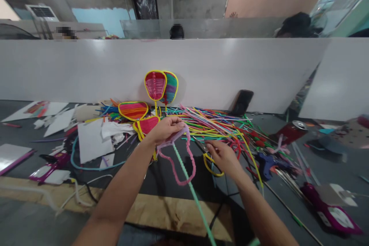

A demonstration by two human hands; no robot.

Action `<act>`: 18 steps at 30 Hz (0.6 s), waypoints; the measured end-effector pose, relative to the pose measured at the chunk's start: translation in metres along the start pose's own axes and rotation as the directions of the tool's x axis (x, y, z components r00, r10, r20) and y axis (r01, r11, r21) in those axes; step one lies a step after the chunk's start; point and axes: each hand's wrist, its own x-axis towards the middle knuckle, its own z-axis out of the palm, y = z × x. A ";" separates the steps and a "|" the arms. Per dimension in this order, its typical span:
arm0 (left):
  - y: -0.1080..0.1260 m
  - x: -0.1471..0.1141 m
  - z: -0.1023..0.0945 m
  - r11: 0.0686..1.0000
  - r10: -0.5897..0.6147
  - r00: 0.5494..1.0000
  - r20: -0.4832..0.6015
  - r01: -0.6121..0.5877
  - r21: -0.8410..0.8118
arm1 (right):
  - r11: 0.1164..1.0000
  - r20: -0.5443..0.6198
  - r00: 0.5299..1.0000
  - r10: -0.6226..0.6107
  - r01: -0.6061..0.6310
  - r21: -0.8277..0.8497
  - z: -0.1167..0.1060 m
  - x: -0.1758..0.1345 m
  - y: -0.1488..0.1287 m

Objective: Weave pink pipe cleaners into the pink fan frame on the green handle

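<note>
My left hand (165, 130) is closed on a pipe-cleaner piece with a pale pink-lilac top, held above the table. A fuzzy pink loop (192, 161) hangs from this piece, and a long mint-green stem (188, 184) runs down from it toward me. To the right, my right hand (221, 155) is shut on yellow-handled scissors (212, 166), their blades pointing up and left toward the pink piece. The blades are apart from the loop. Behind my left hand lie a red fan-shaped piece (148, 123) and an orange-red one (133, 110), both edged in yellow.
Many loose coloured pipe cleaners (207, 123) spread across the back. Two finished-looking fan shapes (155, 84) lean on the white partition (86, 69). A phone (242, 102), a red can (292, 132), and purple glue guns (328, 209) stand or lie around.
</note>
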 end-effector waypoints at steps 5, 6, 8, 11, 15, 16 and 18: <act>0.007 0.009 0.006 0.986 0.074 0.997 0.036 -0.079 0.148 | 0.611 0.286 0.946 0.154 -0.318 0.724 0.013 0.024 -0.031; 0.006 0.009 0.006 0.978 0.082 0.995 0.062 -0.092 0.188 | 0.544 0.308 0.938 0.157 -0.343 0.766 0.018 0.027 -0.033; 0.002 0.009 0.007 0.957 0.102 0.989 0.108 -0.127 0.259 | 0.447 0.335 0.929 0.155 -0.368 0.815 0.028 0.030 -0.035; -0.005 0.008 0.006 0.930 0.129 0.981 0.148 -0.171 0.325 | 0.345 0.347 0.923 0.169 -0.385 0.856 0.038 0.028 -0.034; -0.009 0.007 0.006 0.925 0.145 0.974 0.175 -0.196 0.325 | 0.210 0.397 0.906 0.148 -0.421 0.882 0.042 0.024 -0.032; -0.009 0.007 0.007 0.932 0.142 0.974 0.176 -0.191 0.309 | 0.175 0.414 0.900 0.134 -0.433 0.884 0.043 0.024 -0.031; -0.009 0.006 0.009 0.948 0.126 0.976 0.178 -0.171 0.269 | 0.121 0.434 0.894 0.109 -0.445 0.887 0.045 0.024 -0.030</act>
